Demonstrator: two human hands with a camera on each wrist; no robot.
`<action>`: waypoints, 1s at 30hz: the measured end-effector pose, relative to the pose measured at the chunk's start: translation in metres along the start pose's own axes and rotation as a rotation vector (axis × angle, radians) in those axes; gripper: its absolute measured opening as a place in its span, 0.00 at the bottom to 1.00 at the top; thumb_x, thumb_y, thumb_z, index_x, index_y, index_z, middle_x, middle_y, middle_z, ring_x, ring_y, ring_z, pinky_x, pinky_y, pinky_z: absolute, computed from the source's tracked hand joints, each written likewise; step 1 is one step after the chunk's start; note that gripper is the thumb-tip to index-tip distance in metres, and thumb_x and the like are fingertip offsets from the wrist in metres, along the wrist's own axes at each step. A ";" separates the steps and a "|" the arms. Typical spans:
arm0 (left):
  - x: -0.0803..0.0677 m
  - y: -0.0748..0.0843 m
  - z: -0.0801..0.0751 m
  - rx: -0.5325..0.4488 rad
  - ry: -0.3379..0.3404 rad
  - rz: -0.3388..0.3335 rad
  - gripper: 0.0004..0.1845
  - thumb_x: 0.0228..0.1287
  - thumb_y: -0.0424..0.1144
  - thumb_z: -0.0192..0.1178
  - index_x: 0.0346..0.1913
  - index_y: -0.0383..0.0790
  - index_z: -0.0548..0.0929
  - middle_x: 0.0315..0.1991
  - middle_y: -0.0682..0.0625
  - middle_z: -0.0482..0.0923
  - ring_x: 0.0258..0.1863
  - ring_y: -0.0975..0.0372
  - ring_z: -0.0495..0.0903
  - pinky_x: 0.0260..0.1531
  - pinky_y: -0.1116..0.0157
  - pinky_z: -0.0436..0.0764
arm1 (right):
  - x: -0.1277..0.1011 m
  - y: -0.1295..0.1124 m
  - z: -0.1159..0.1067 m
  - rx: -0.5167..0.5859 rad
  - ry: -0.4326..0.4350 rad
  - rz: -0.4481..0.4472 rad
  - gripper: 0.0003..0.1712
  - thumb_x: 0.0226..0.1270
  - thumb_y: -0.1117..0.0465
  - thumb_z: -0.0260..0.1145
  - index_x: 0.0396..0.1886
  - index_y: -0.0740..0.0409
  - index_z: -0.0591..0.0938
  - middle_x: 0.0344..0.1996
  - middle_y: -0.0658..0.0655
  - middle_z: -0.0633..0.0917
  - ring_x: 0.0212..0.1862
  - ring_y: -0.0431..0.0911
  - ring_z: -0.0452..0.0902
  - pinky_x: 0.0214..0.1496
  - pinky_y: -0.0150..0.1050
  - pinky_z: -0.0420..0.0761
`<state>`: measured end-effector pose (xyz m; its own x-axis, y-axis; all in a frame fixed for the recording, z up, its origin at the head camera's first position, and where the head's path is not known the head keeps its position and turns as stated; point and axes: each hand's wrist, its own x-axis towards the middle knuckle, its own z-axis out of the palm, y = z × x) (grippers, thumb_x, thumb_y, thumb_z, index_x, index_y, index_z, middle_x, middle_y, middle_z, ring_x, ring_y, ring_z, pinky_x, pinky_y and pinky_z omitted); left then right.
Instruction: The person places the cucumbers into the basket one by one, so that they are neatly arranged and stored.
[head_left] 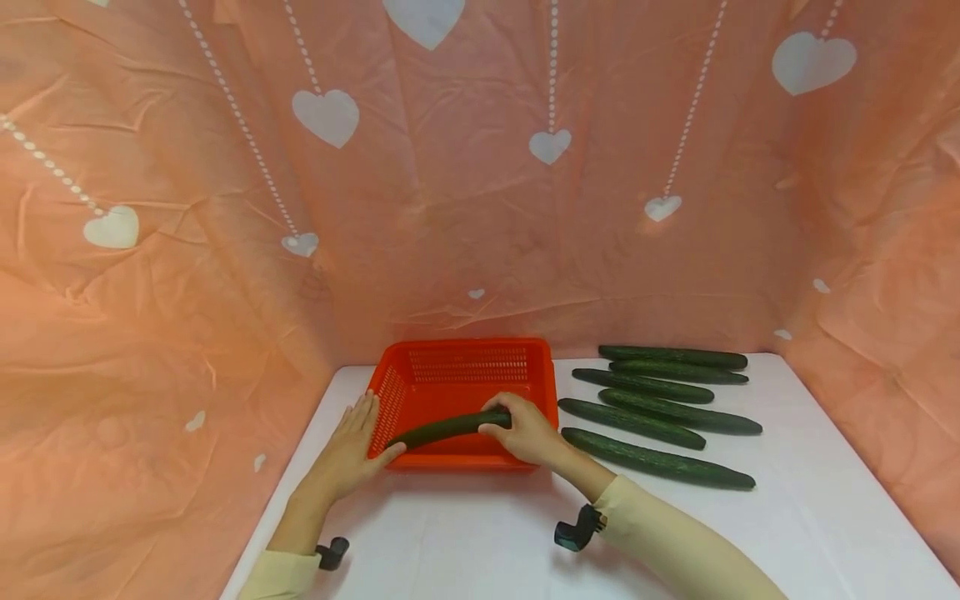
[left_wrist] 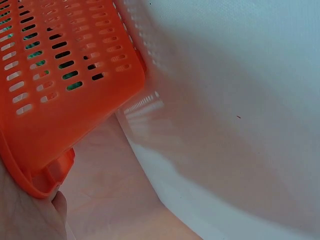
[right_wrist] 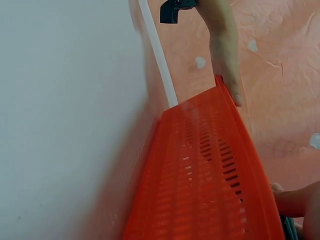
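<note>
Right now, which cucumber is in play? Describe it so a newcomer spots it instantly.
Find the orange slotted basket at the back of the white table. One cucumber lies slanted over the basket's front, gripped by the right hand. The other six lie untouched on the table, right of the basket.

Basket (head_left: 465, 367) sits on the table (head_left: 795, 508), six cucumbers (head_left: 660, 404) to its right.

Orange basket (left_wrist: 65, 75) on white tabletop (left_wrist: 235, 100).
Its slotted wall fills the upper left; green shows through the slots.
</note>
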<state>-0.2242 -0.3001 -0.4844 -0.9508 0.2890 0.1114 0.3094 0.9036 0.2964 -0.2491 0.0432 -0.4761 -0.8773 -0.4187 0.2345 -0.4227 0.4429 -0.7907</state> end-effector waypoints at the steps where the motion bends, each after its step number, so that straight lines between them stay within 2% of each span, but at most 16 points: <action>1: 0.000 0.000 0.000 -0.001 -0.002 0.000 0.58 0.75 0.68 0.58 0.84 0.24 0.49 0.87 0.33 0.42 0.86 0.39 0.43 0.84 0.39 0.45 | 0.001 0.000 0.001 0.003 -0.011 0.002 0.15 0.73 0.58 0.75 0.54 0.59 0.85 0.47 0.55 0.87 0.45 0.48 0.81 0.51 0.45 0.85; 5: 0.000 0.001 -0.001 -0.002 0.004 0.000 0.57 0.75 0.67 0.58 0.84 0.24 0.50 0.87 0.33 0.42 0.86 0.39 0.43 0.84 0.39 0.44 | 0.003 0.000 0.004 -0.002 -0.040 0.033 0.15 0.73 0.57 0.75 0.54 0.58 0.86 0.46 0.55 0.87 0.43 0.47 0.80 0.50 0.44 0.85; 9: 0.000 0.002 -0.002 0.004 0.011 -0.003 0.57 0.75 0.67 0.58 0.84 0.24 0.50 0.87 0.32 0.42 0.86 0.39 0.43 0.84 0.39 0.44 | 0.004 0.000 0.004 -0.033 -0.047 0.039 0.17 0.73 0.57 0.76 0.55 0.59 0.87 0.50 0.57 0.88 0.50 0.51 0.83 0.58 0.51 0.86; 12: 0.000 0.002 -0.001 -0.001 0.008 -0.004 0.57 0.75 0.67 0.58 0.84 0.24 0.50 0.87 0.32 0.41 0.86 0.39 0.42 0.84 0.40 0.44 | 0.003 -0.001 0.004 -0.022 -0.034 0.028 0.18 0.73 0.59 0.75 0.58 0.61 0.86 0.54 0.58 0.88 0.57 0.55 0.83 0.67 0.57 0.81; 17: -0.001 0.003 0.000 -0.016 0.007 -0.002 0.58 0.75 0.67 0.59 0.84 0.24 0.49 0.87 0.32 0.41 0.86 0.39 0.41 0.84 0.40 0.44 | -0.004 0.000 -0.001 0.024 0.026 -0.026 0.18 0.76 0.61 0.73 0.60 0.63 0.85 0.57 0.59 0.87 0.62 0.59 0.82 0.71 0.63 0.78; 25: -0.002 0.003 0.001 -0.020 0.018 0.004 0.57 0.75 0.66 0.60 0.84 0.23 0.50 0.87 0.32 0.42 0.86 0.39 0.42 0.84 0.40 0.44 | -0.027 0.006 -0.035 0.013 0.157 -0.108 0.18 0.72 0.65 0.75 0.59 0.59 0.86 0.55 0.58 0.88 0.60 0.56 0.84 0.67 0.62 0.81; 30: -0.001 0.003 0.002 -0.024 0.024 0.009 0.57 0.75 0.66 0.60 0.84 0.23 0.50 0.87 0.31 0.42 0.86 0.39 0.42 0.84 0.40 0.44 | -0.044 0.017 -0.061 -0.007 0.185 -0.129 0.19 0.71 0.67 0.75 0.59 0.61 0.86 0.55 0.59 0.88 0.59 0.58 0.85 0.66 0.63 0.82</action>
<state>-0.2227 -0.2973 -0.4854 -0.9473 0.2893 0.1373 0.3188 0.8928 0.3182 -0.2314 0.1182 -0.4653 -0.8422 -0.3200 0.4340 -0.5354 0.4005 -0.7436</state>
